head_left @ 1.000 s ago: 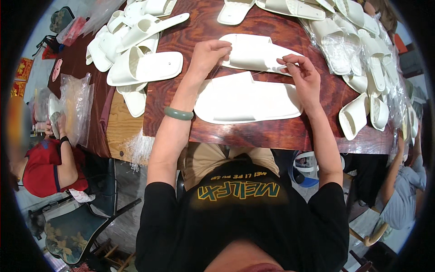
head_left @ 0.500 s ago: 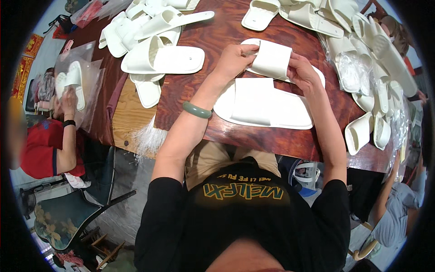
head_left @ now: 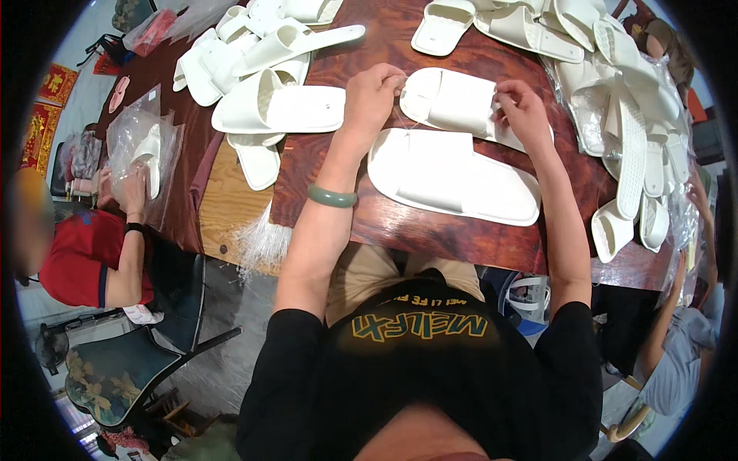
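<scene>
Two white slippers lie side by side on the reddish wooden table before me. My left hand [head_left: 373, 96] is closed in a pinch at the left end of the far slipper [head_left: 450, 100]; what the fingertips hold is too small to make out. A faint thin strand seems to run below them. My right hand [head_left: 524, 111] bends its fingers together at the right edge of that slipper's strap, and whether they grip anything is hidden. Closer to me, the near slipper [head_left: 500, 188] rests flat, untouched by either hand.
White slippers [head_left: 307, 107] are piled at the left, more [head_left: 530, 34] at the back and right, some in clear plastic. A bundle of white strands [head_left: 261, 238] hangs off the table edge. At the left, a person in a red shirt [head_left: 88, 257] handles a bagged slipper.
My left hand has moved off the far slipper's strap to its left end. My right fingers have shifted from holding the strap to its edge. The far slipper now lies flatter.
</scene>
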Demonstrator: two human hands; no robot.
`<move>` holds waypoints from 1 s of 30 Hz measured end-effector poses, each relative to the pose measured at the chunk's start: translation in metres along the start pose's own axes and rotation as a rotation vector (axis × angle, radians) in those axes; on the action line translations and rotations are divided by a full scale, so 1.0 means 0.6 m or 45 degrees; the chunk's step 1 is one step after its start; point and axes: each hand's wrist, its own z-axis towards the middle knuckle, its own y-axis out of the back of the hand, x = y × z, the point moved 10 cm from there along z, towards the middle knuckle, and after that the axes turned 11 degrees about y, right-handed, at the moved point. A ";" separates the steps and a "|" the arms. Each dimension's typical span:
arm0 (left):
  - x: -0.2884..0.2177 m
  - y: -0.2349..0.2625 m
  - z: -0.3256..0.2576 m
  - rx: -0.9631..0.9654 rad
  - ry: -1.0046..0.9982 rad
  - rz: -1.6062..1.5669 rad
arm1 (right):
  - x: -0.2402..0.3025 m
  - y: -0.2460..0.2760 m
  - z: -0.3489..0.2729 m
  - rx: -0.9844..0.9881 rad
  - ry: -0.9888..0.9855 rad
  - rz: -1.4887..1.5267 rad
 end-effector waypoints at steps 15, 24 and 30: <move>-0.016 -0.005 -0.006 0.210 -0.006 -0.718 | 0.140 -0.153 0.030 0.170 0.412 0.283; 0.009 -0.008 0.000 0.285 0.169 -0.839 | 0.125 -0.125 0.025 -0.051 0.409 0.417; 0.007 -0.020 0.000 0.372 0.164 -0.883 | 0.134 -0.131 0.017 -0.009 0.472 0.470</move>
